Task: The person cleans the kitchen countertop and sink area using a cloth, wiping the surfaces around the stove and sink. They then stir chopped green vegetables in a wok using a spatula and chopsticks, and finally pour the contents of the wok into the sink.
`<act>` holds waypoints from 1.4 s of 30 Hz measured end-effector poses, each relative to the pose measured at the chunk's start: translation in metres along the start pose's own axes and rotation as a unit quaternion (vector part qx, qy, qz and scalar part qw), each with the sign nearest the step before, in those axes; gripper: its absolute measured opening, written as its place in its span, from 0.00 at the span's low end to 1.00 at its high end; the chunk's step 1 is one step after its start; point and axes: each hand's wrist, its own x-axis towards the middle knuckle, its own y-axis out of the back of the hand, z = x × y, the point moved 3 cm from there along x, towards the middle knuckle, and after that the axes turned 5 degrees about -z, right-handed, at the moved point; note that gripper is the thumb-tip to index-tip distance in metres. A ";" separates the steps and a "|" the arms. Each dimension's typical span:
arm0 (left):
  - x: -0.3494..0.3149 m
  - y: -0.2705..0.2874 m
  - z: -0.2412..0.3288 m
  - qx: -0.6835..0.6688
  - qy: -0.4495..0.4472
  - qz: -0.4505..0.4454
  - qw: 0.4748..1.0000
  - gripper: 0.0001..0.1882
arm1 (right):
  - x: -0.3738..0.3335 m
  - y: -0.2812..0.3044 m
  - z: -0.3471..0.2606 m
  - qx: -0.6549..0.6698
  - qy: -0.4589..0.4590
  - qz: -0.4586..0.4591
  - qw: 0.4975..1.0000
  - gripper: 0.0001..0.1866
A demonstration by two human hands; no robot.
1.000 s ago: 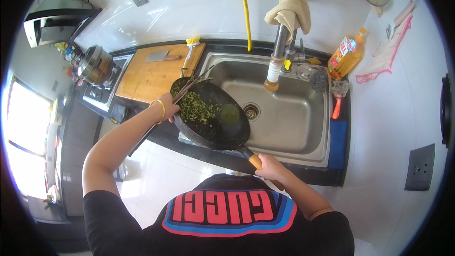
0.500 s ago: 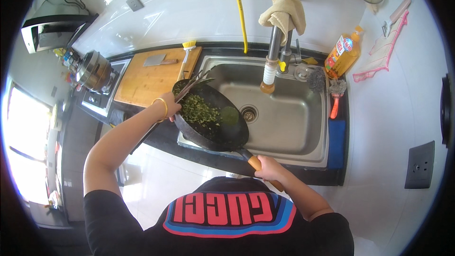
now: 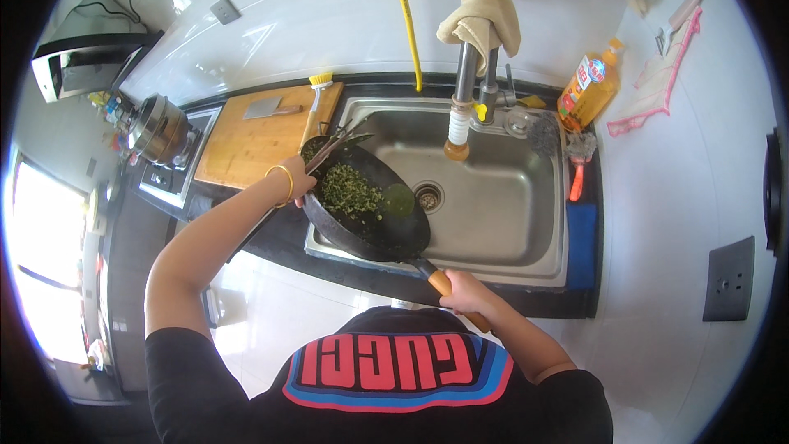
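My right hand [image 3: 465, 292] is wrapped round the wooden handle of a dark wok [image 3: 325, 226]. The wok is tilted over the left edge of the steel sink [image 3: 501, 234]. Chopped greens [image 3: 349, 191] lie in it, beside a small pool of green liquid [image 3: 399, 199]. At the wok's left rim, my left hand [image 3: 301, 177] is closed on what look like metal tongs [image 3: 335, 144]; they slant over the greens toward the far rim. A yellow bangle circles my left wrist. The left fingertips are partly hidden, so I cannot tell whether they also touch the rim.
A cutting board [image 3: 238, 144] with a cleaver [image 3: 265, 108] and a yellow-topped brush [image 3: 320, 82] lies left of the sink. A faucet [image 3: 464, 82] draped with a beige cloth [image 3: 485, 16] rises behind. An orange soap bottle [image 3: 588, 86] and a blue cloth [image 3: 582, 242] are on the right.
My view has shifted slightly, so the background sits a little further left and higher. Both hands keep their holds, and the wok stays tilted at much the same place.
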 end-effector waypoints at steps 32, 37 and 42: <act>0.011 0.005 0.033 0.065 -0.041 -0.011 0.997 0.15 | -0.002 -0.007 0.011 0.071 -0.005 -0.006 0.997 0.22; 0.010 0.006 0.036 0.071 -0.044 -0.008 0.996 0.16 | -0.005 -0.006 0.008 0.092 -0.007 -0.015 0.996 0.20; 0.008 0.006 0.039 0.074 -0.033 -0.009 0.997 0.16 | -0.004 -0.007 0.011 0.088 -0.003 -0.014 0.996 0.20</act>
